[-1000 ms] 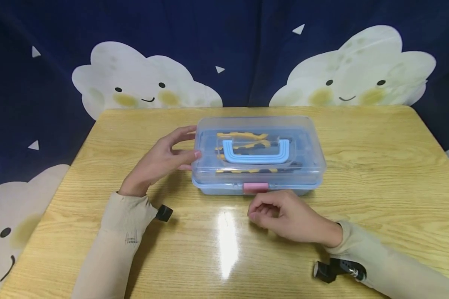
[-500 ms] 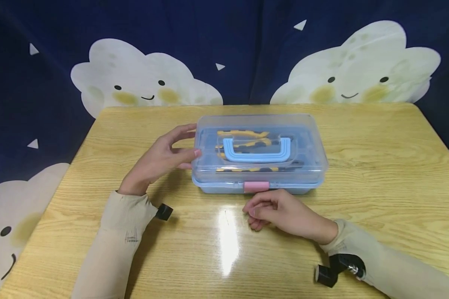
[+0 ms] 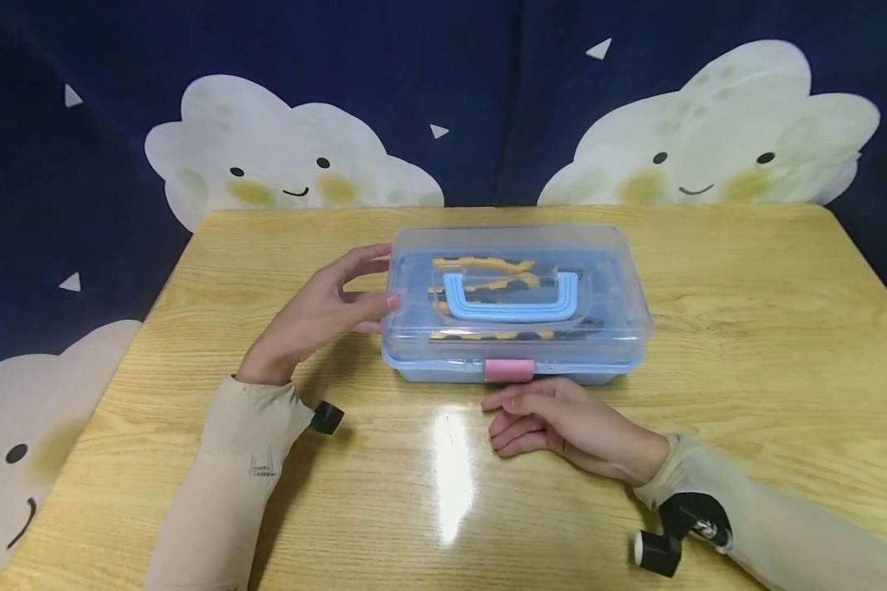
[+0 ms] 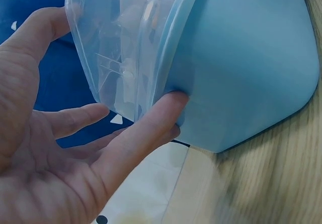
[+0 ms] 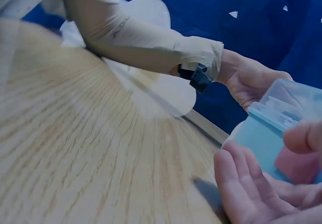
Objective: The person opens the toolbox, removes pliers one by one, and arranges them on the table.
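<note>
Both hands are appearing in the head view, which I am watching from far away. The left hand [image 3: 314, 316] is touching the left end of the plastic box [image 3: 517, 349], fingers spread and almost straight, not wrapping around it. The right hand [image 3: 576, 427] is staying empty just before the pink clasp [image 3: 508, 371], its fingers relaxed; whether it is touching the box, I am not able to tell. The box is standing on the wooden table [image 3: 754, 328], its clear lid [image 3: 606, 304] covering the blue base [image 3: 436, 375]. Yellow-and-black pieces [image 3: 480, 265] are showing through the lid.

In the left wrist view, I am seeing one fingertip resting on the base, just under the lid's rim, while other fingers are spreading beside the lid.

In the right wrist view, the right hand is partly hiding the clasp, its thumb standing apart from the extended fingers.
</note>
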Tool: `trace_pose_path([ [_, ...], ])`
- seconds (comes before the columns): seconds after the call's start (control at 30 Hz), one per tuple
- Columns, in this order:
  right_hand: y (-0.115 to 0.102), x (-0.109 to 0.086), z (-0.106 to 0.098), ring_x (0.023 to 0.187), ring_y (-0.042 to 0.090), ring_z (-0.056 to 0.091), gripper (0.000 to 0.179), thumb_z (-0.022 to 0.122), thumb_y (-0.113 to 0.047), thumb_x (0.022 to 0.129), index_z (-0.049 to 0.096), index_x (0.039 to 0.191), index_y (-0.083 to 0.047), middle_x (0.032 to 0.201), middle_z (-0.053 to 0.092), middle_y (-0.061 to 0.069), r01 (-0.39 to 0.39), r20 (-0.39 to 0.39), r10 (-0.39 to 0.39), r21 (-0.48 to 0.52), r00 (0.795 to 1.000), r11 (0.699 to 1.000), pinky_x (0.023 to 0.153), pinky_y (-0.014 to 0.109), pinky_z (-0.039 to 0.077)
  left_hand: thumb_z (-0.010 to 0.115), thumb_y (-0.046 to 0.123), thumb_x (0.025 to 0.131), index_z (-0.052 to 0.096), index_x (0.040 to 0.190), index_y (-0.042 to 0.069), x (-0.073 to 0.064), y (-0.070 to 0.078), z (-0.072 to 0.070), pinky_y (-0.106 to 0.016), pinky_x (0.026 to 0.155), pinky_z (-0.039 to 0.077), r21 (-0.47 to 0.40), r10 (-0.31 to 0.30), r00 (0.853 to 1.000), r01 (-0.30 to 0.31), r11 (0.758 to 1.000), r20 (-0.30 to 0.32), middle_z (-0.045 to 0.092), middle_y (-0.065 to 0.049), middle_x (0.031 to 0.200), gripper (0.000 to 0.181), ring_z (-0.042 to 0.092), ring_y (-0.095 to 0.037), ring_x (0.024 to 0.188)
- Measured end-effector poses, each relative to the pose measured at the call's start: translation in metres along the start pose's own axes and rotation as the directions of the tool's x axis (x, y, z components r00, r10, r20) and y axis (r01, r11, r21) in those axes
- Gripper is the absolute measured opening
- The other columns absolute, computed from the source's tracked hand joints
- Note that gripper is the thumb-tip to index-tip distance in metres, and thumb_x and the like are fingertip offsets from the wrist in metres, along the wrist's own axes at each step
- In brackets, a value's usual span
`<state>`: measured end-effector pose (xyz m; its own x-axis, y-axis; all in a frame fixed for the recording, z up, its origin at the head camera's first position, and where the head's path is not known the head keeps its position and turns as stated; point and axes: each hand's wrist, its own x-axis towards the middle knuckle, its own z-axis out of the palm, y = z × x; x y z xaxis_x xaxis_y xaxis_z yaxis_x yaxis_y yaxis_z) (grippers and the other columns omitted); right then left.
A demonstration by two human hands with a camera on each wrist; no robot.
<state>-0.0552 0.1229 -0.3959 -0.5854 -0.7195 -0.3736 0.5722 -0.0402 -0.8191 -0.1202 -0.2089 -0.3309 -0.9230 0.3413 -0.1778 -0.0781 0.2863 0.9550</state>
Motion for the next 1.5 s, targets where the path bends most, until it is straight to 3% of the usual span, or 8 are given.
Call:
trace_pose_path([
  [0.2, 0.004, -0.015, -0.007, 0.106, 0.020, 0.077, 0.055, 0.054, -0.014, 0.107, 0.037, 0.149, 0.018, 0.111, 0.079, 0.011, 0.028, -0.070, -0.018, 0.132, 0.997, 0.991, 0.099, 0.036, 0.062, 0.074, 0.023, 0.096, 0.035, 0.161, 0.021, 0.002, -0.002, 0.003, -0.043, 0.090, 0.066, -0.007, -0.005, 1.000, 0.005, 1.000, 0.016, 0.042, -0.010, 0.162, 0.076, 0.064, -0.037, 0.131],
  [0.33, 0.006, -0.022, -0.008, 0.110, 0.022, 0.077, 0.043, 0.052, -0.012, 0.108, 0.049, 0.141, 0.015, 0.115, 0.078, 0.014, 0.100, -0.146, -0.075, 0.168, 0.986, 0.981, 0.101, 0.036, 0.061, 0.073, 0.023, 0.096, 0.033, 0.162, 0.020, 0.002, -0.002, 0.002, -0.043, 0.090, 0.066, 0.001, 0.001, 1.000, -0.001, 1.000, 0.024, 0.041, -0.011, 0.163, 0.077, 0.065, -0.038, 0.130],
  [0.47, 0.005, -0.022, -0.005, 0.110, 0.022, 0.077, 0.033, 0.055, -0.012, 0.107, 0.060, 0.132, 0.008, 0.117, 0.078, 0.014, 0.140, -0.214, -0.108, 0.141, 0.971, 0.980, 0.101, 0.037, 0.061, 0.073, 0.024, 0.096, 0.031, 0.162, 0.021, 0.001, -0.002, -0.001, -0.041, 0.089, 0.066, -0.001, -0.004, 1.000, 0.004, 1.000, 0.023, 0.040, -0.010, 0.163, 0.078, 0.064, -0.037, 0.130],
  [0.6, 0.006, -0.021, 0.000, 0.107, 0.018, 0.077, 0.042, 0.056, -0.012, 0.107, 0.052, 0.138, 0.016, 0.114, 0.079, 0.010, 0.162, -0.301, -0.133, 0.076, 0.944, 0.984, 0.098, 0.036, 0.063, 0.072, 0.024, 0.097, 0.030, 0.162, 0.023, -0.001, 0.000, -0.002, -0.041, 0.090, 0.066, 0.000, -0.006, 1.000, 0.006, 1.000, 0.027, 0.038, -0.009, 0.164, 0.078, 0.063, -0.037, 0.132],
  [0.73, 0.008, -0.022, 0.006, 0.103, 0.014, 0.078, 0.054, 0.058, -0.014, 0.106, 0.041, 0.144, 0.021, 0.112, 0.080, 0.006, 0.177, -0.395, -0.153, 0.024, 0.906, 0.984, 0.092, 0.034, 0.065, 0.072, 0.024, 0.097, 0.030, 0.163, 0.022, -0.001, 0.001, -0.002, -0.041, 0.091, 0.066, 0.003, -0.007, 1.000, 0.006, 1.000, 0.028, 0.038, -0.009, 0.164, 0.078, 0.063, -0.037, 0.132],
  [0.87, 0.010, -0.022, 0.010, 0.104, 0.015, 0.078, 0.053, 0.060, -0.013, 0.105, 0.043, 0.144, 0.019, 0.114, 0.080, 0.006, 0.186, -0.443, -0.158, 0.021, 0.882, 0.982, 0.090, 0.036, 0.066, 0.071, 0.024, 0.097, 0.030, 0.163, 0.023, -0.001, 0.001, -0.002, -0.041, 0.092, 0.066, 0.008, -0.010, 1.000, 0.010, 1.000, 0.025, 0.038, -0.009, 0.164, 0.077, 0.062, -0.037, 0.133],
  [1.23, 0.009, -0.018, 0.009, 0.101, 0.015, 0.078, 0.048, 0.063, -0.008, 0.102, 0.048, 0.138, 0.019, 0.109, 0.080, 0.007, 0.182, -0.456, -0.137, 0.056, 0.880, 0.982, 0.090, 0.035, 0.066, 0.070, 0.024, 0.098, 0.029, 0.162, 0.022, -0.001, -0.002, -0.002, -0.042, 0.091, 0.066, 0.013, -0.008, 1.000, 0.007, 1.000, 0.027, 0.038, -0.011, 0.163, 0.076, 0.062, -0.038, 0.133],
  [1.5, 0.006, -0.018, 0.007, 0.103, 0.016, 0.078, 0.053, 0.062, -0.024, 0.106, 0.050, 0.140, 0.014, 0.108, 0.080, 0.006, 0.143, -0.428, -0.088, 0.097, 0.900, 0.985, 0.095, 0.035, 0.064, 0.071, 0.024, 0.098, 0.029, 0.162, 0.021, 0.001, -0.002, -0.002, -0.045, 0.093, 0.065, 0.009, -0.001, 1.000, 0.001, 1.000, 0.030, 0.039, -0.011, 0.162, 0.076, 0.067, -0.037, 0.124],
])
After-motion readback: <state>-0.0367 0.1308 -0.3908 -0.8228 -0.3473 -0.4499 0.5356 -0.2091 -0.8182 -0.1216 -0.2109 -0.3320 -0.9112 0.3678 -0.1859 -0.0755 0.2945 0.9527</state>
